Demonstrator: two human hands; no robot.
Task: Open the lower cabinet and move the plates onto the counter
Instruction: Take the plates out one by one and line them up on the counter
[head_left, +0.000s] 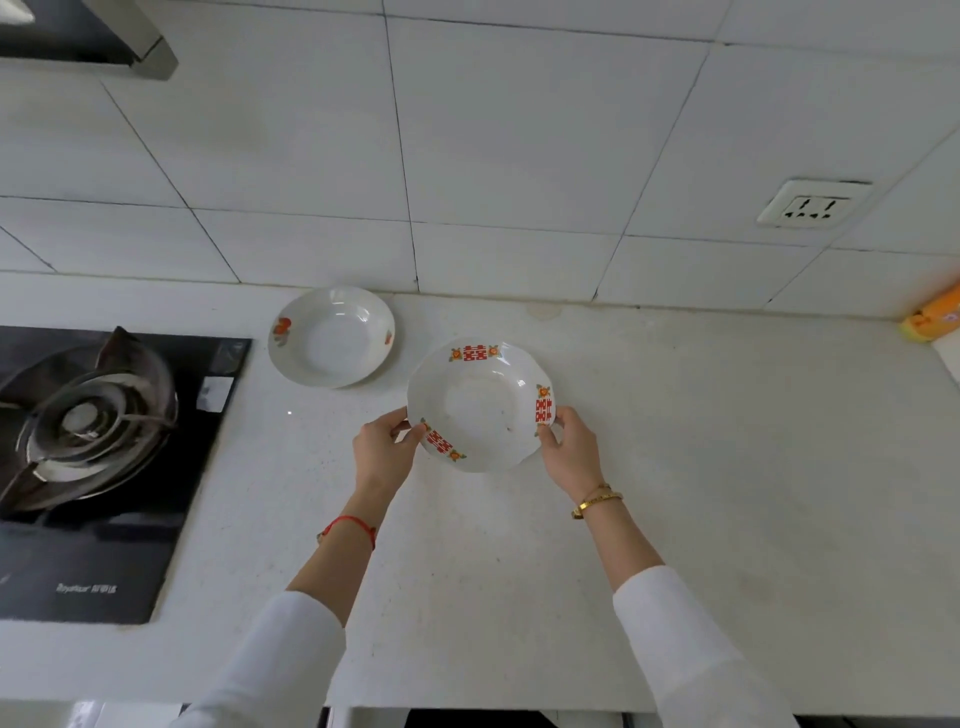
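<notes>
White speckled counter (675, 467) fills the view, its front edge nearest the person, and every place below is given from the red-patterned plate (480, 408) at its middle. Nearest the camera, two white sleeves lead up to it: the left hand (384, 449) pinches the plate's near-left rim, thumb on top and fingers curled under, while the right hand (569, 452) grips the near-right rim the same way. Whether the plate's base already touches the counter cannot be told. It looks like glazed ceramic: stiff, moderately heavy, smooth enough to slip, and liable to chip if set down hard, so the wide flat rim, taken at opposite sides as now, seems the safest hold. Left of the plate and well apart sits a black gas hob (104, 441). Just beyond it to the left, close but not touching, a second plate (331, 336) lies flat on the counter. Farther back rises the tiled wall (519, 156), with a socket (813, 203) off to the right.
</notes>
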